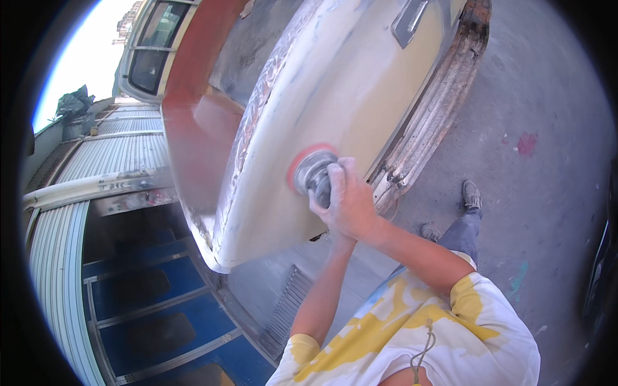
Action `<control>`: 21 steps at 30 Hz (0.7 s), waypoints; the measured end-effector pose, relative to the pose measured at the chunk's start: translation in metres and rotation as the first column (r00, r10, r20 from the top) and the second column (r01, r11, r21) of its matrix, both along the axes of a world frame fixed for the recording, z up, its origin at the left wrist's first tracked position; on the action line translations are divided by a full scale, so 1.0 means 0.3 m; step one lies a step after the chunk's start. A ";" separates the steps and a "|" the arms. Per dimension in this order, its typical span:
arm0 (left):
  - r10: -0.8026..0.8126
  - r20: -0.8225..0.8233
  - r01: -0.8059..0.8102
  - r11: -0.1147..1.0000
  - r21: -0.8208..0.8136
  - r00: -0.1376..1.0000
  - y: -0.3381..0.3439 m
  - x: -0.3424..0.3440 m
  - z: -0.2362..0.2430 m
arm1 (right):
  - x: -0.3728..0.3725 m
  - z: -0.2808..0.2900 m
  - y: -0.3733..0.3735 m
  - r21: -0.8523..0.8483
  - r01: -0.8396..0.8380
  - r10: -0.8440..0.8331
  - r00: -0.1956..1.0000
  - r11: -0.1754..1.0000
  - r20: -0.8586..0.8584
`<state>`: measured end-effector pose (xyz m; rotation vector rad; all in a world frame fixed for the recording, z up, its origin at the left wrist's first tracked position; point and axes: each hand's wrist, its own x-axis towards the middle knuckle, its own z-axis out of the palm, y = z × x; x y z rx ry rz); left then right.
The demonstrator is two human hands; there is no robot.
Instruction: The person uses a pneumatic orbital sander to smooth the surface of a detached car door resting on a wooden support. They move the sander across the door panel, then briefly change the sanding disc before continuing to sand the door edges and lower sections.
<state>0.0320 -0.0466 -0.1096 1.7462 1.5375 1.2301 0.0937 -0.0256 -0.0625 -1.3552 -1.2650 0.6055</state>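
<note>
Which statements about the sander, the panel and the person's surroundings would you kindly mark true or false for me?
1. The right hand is on the sander. True.
2. The panel under the sander is deep blue. False: it is cream and whitish.
3. A red edge shows around the sander. True.
4. The person's shirt is plain black. False: it is white and yellow.
5. Both shoes show against the grey floor. True.
6. The worn metal strip is left of the sander. False: it is to the right.
</note>
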 end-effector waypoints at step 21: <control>-0.151 -0.434 0.010 0.950 -0.311 0.888 0.126 -0.055 0.174 | 0.136 0.023 0.156 -0.123 0.302 -0.326 0.861 0.945 -0.390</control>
